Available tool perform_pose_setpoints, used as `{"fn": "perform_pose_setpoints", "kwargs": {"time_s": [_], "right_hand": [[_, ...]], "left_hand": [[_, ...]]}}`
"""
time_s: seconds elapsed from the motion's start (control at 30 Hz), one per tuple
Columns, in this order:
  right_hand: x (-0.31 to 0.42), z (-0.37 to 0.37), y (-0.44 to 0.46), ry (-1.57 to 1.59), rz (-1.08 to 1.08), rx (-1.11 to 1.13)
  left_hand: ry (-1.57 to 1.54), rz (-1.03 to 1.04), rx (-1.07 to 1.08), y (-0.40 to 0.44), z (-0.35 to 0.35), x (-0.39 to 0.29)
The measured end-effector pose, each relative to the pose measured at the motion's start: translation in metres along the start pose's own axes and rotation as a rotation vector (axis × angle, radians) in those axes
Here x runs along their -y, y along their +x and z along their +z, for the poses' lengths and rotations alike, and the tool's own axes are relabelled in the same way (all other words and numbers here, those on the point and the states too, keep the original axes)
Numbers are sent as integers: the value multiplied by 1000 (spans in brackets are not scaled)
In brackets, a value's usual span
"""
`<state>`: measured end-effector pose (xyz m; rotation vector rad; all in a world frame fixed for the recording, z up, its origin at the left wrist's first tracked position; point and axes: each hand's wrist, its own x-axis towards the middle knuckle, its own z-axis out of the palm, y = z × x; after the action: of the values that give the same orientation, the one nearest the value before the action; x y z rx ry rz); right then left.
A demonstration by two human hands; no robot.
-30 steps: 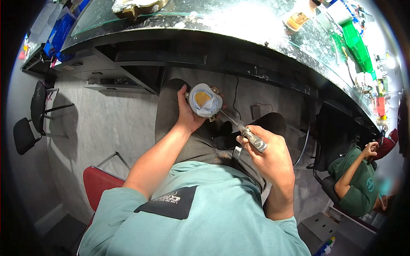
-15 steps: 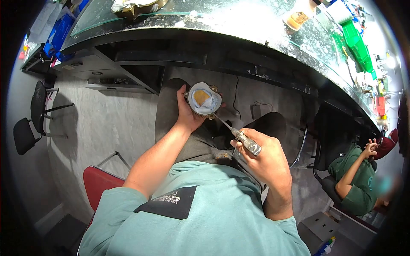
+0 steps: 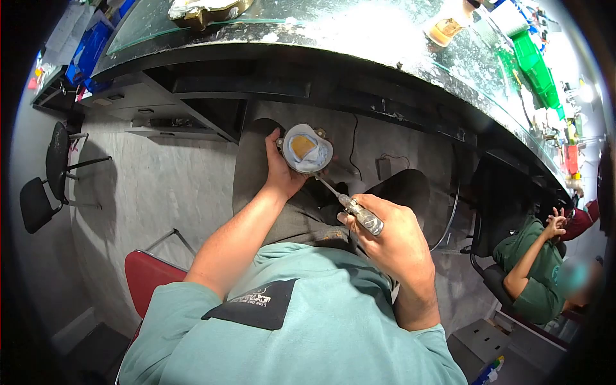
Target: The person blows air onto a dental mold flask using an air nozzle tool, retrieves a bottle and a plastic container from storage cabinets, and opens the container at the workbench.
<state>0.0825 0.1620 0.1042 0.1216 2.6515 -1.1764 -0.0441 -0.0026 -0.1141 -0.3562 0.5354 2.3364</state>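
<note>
My left hand (image 3: 281,172) is wrapped around a round metal flask (image 3: 319,132) with small brass-coloured lugs on its rim. White plaster (image 3: 322,154) fills the flask, with a yellowish patch in the middle and pale blue traces. Above my lap, my right hand (image 3: 393,234) grips a screwdriver (image 3: 362,217) by its thick, plaster-smeared handle. The thin shaft points up and left, and its tip meets the flask's lower edge. Whether the tip sits in a gap there is too small to tell.
A plaster-spattered workbench (image 3: 282,37) spans the top, bearing a brass-coloured piece (image 3: 212,14), a jar of amber liquid (image 3: 444,31) and a green bin (image 3: 538,67). A red chair (image 3: 151,279) stands left. Another person (image 3: 529,273) sits at right. A black cable (image 3: 355,147) runs over the floor.
My right hand and the screwdriver have shifted slightly left, and the tip has slid left along the flask's lower edge. My left hand keeps its hold with the flask nearly still.
</note>
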Motion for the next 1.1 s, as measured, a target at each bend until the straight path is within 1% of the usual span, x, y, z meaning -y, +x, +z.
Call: {"fn": "perform_pose_setpoints", "kwargs": {"time_s": [0.13, 0.23, 0.47, 0.53, 0.67, 0.77, 0.93, 1.1], "right_hand": [[-5, 5, 0, -21, -66, -27], [-2, 7, 2, -18, -33, 20], [-3, 17, 8, -46, -44, 39], [0, 16, 9, -58, -31, 49], [0, 14, 8, -53, -32, 35], [1, 11, 6, -51, -51, 9], [-5, 13, 9, -64, -67, -35], [-4, 12, 7, -94, -46, 1]], "left_hand": [[24, 29, 12, -3, 7, 0], [49, 34, 33, -3, 6, 0], [189, 79, 73, 5, -8, 8], [175, 53, 65, -1, 1, 6], [187, 67, 21, 2, -7, 11], [257, 90, 64, 1, -1, 9], [337, 138, 75, 3, -3, 12], [361, 129, 118, 3, -4, 12]]}}
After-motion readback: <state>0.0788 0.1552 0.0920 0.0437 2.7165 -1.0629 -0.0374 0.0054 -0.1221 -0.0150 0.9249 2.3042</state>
